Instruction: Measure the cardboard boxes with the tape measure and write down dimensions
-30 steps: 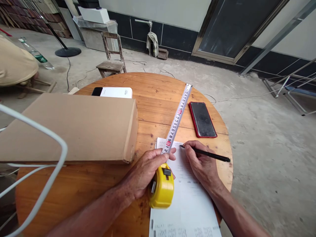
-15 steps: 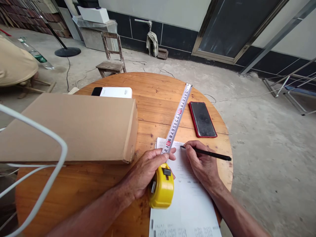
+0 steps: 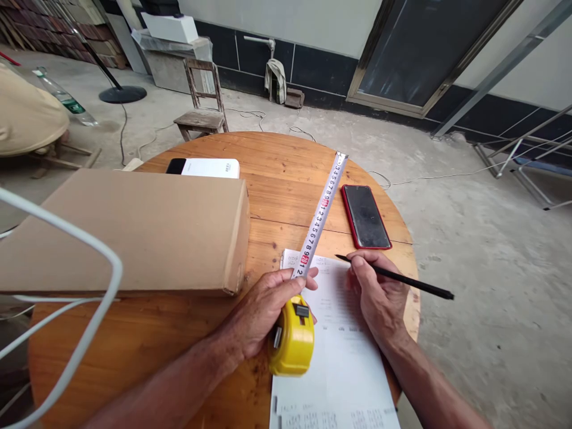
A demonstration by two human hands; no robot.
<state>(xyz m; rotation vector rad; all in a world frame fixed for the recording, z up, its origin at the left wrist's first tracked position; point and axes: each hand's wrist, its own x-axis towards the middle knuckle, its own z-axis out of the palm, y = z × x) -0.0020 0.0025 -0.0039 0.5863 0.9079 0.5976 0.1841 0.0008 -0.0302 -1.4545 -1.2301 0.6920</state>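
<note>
Open tabletop between cardboard box and tape blade, box blocking left, phone blocking right

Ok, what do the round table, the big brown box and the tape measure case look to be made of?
Round table: wood, probably varnished; grain, knots and a plank seam show under a soft sheen.
Brown box: most likely cardboard, matte, with a folded edge and worn corner.
Tape measure case: probably hard plastic, smooth, glossy yellow.
</note>
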